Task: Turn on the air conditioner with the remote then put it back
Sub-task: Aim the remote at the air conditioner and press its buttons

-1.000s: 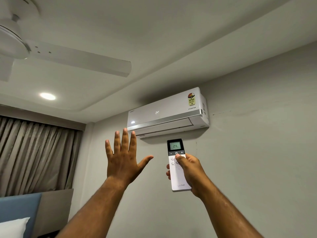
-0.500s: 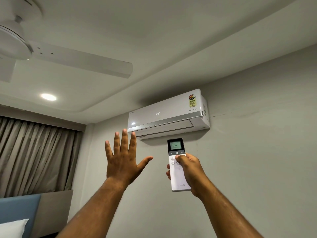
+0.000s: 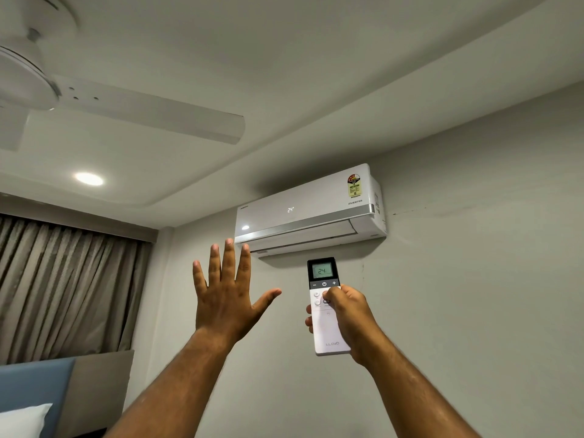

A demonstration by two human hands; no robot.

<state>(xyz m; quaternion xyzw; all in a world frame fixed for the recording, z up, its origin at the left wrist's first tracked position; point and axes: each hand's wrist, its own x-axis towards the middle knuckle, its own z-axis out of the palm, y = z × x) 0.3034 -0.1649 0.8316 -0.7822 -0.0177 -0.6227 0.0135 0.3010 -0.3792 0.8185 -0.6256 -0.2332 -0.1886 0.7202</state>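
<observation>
Head view: your right hand (image 3: 349,317) grasps the remote (image 3: 327,311), thumb on its buttons, below the air conditioner (image 3: 303,210). Your left hand (image 3: 226,298) is released, fingers spread.

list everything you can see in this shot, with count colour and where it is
air conditioner: 1, white with a silver strip, high on the wall, front reads 24
sticker: 1, yellow and red, air conditioner's upper right
remote: 1, white with a dark top, below the air conditioner, screen reads 24
ceiling fan: 1, white, upper left ceiling
ceiling light: 1, lit white, recessed at left
curtain: 1, grey-brown, pleated, left wall
headboard: 1, blue with a grey panel beside it, lower left
pillow: 1, white, bottom left corner
left hand: 1, empty, raised, fingers spread, left of the remote
right hand: 1, gripping the remote, thumb on its buttons
</observation>
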